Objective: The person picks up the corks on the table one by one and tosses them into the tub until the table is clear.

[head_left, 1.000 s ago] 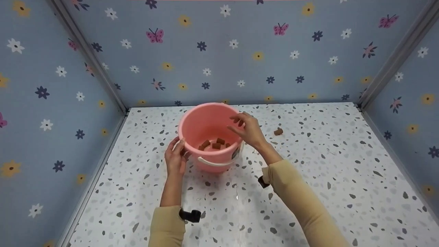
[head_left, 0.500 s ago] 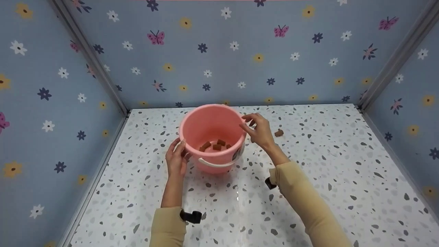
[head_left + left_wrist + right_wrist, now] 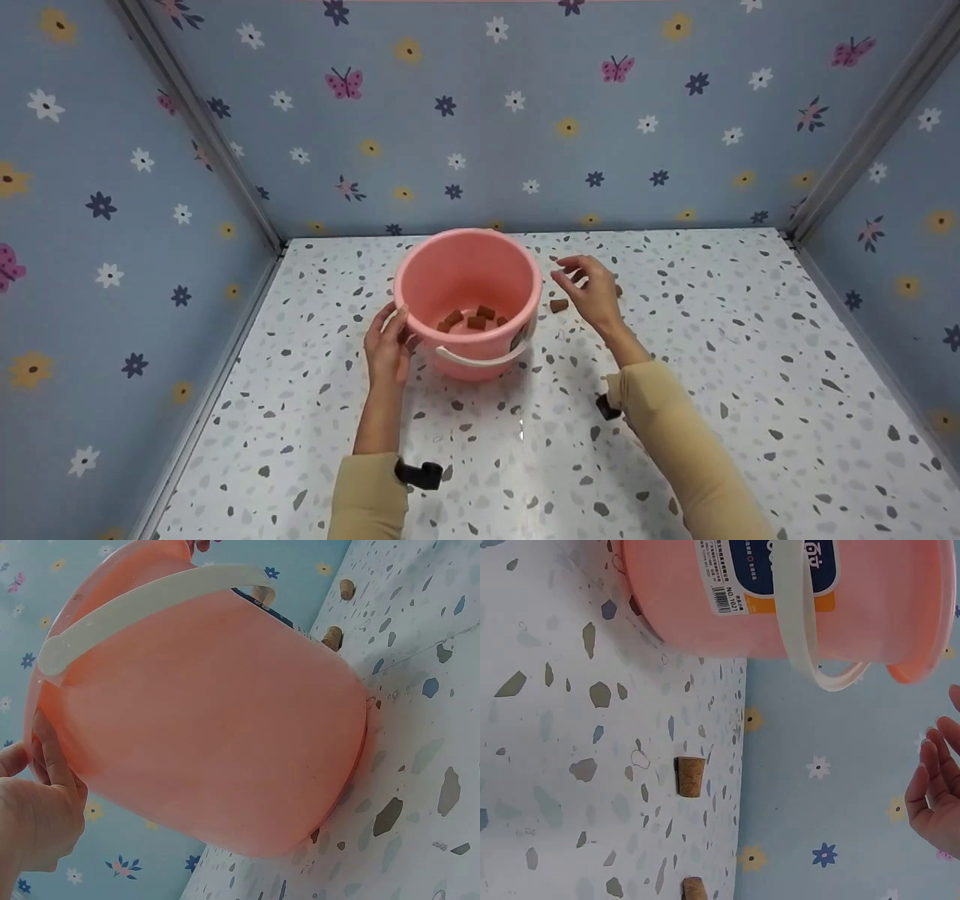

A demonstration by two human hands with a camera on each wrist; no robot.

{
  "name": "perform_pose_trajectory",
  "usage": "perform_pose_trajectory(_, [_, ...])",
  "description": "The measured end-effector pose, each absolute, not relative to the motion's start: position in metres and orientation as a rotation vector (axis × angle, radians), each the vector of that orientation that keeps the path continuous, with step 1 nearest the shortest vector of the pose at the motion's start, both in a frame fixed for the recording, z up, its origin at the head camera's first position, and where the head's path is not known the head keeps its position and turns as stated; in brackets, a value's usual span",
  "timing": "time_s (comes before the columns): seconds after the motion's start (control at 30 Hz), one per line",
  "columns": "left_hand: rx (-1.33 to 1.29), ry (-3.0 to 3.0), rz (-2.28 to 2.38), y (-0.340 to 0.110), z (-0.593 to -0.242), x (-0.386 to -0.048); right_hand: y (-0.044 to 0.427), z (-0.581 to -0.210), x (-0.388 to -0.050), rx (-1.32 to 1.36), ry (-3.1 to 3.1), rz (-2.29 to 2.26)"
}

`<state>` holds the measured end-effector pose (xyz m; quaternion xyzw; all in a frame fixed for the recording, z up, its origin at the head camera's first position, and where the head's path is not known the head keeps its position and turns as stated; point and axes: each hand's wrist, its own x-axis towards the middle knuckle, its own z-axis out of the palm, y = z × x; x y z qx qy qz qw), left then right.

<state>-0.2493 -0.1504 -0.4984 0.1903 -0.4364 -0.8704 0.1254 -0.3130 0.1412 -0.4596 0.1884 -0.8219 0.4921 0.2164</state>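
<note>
A pink bucket with a white handle stands upright on the speckled surface, and several brown corks lie on its bottom. My left hand holds the bucket's rim at the left, thumb on the rim and fingers against the outside wall, as the left wrist view also shows. To the right of the bucket, apart from it, my right hand hovers with loosely bent fingers and nothing in them. Below that hand, one cork lies on the surface near the bucket. A second cork lies farther right, partly hidden by the hand in the head view.
The white speckled tabletop extends to both sides and in front of the bucket. Blue flowered panels enclose it at the back, left and right. A printed label is on the bucket's right side.
My right hand has moved right, from over the bucket's right rim to beside the bucket. The cork nearer the bucket now shows to its left. The left hand keeps its hold on the rim.
</note>
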Motion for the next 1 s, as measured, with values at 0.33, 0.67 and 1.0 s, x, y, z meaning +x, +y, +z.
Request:
perform_pose_trajectory(0.33, [0.529, -1.224, -2.579, -0.146, -0.478, -0.236, 0.147, -0.486, -0.320, 0.472, -2.269, 1.350])
perform_pose_trajectory(0.67, [0.530, -1.209, -2.570, -0.146, -0.481, -0.237, 0.148, -0.508, -0.326, 0.376, -2.369, 1.385])
perform_pose_trajectory(1.0, [0.544, -1.210, -2.569, -0.146, -0.479, -0.235, 0.150, -0.531, -0.332, 0.180, -2.545, 1.369])
